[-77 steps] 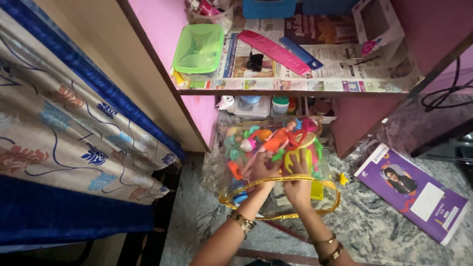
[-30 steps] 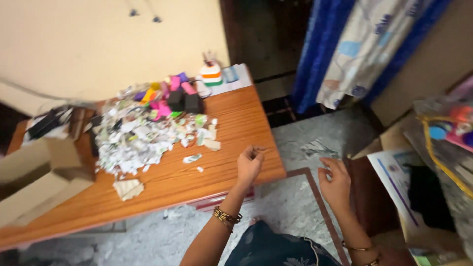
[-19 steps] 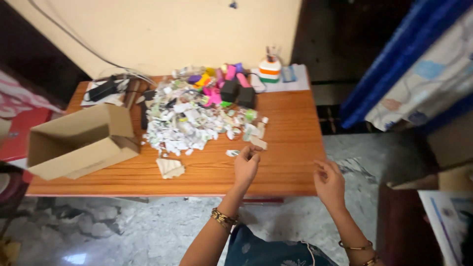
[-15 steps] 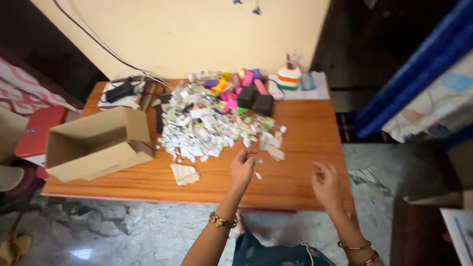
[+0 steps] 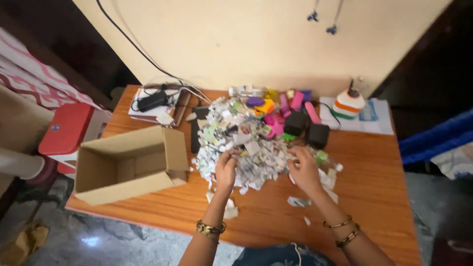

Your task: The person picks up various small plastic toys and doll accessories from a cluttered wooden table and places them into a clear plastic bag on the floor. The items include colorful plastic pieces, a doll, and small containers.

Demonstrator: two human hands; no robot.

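At far left, beside the wooden table [image 5: 374, 197]: red plastic stool [image 5: 66, 130]. On the table's left part: open cardboard box [image 5: 129, 167], lying on its side, mouth upward, empty as far as visible. Behind it, near the wall: black charger with cables [image 5: 152, 101] on a white pad. At centre: heap of torn paper scraps [image 5: 246, 143] — white, green and printed bits, spread toward the near edge. Left hand [image 5: 226, 170] on the heap's near left edge, fingers curled onto scraps; grip unclear. Right hand [image 5: 305, 172] on the near right edge, fingers bent down into scraps — hold likewise not determinable. Behind the heap: pink, purple and yellow small items [image 5: 283, 103], two black cubes [image 5: 308, 129]. At right rear: striped orange-white-green container [image 5: 348, 104].
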